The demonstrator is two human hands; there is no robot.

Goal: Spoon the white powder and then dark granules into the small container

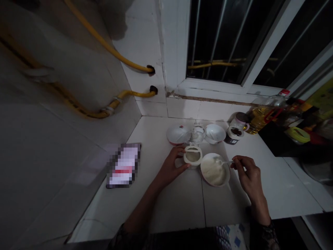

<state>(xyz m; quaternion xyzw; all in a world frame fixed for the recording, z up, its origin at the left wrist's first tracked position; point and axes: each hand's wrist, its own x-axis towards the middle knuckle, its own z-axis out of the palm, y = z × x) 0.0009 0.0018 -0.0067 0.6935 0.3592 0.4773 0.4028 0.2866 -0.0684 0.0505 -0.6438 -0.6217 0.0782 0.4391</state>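
Note:
My left hand [173,163] is curled round a small clear jar [193,156] with a white rim and its lid flipped up. Pale contents show inside the jar. Just right of it stands a bowl [214,185] of whitish powder or grains [214,172]. In my right hand [247,173], the fingers pinch the handle of a small white spoon [225,162], whose tip is over the bowl near the powder. Behind the jar are a shallow white dish [175,133], another clear glass container [199,129] and a white bowl [215,133].
A blurred-out phone-like screen [124,166] lies on the counter at left. Back right stand a dark-labelled jar [233,136], a lidded jar [239,120], an oil bottle [260,111] and a black box [273,139]. Yellow pipes [104,41] run along the wall beside the window.

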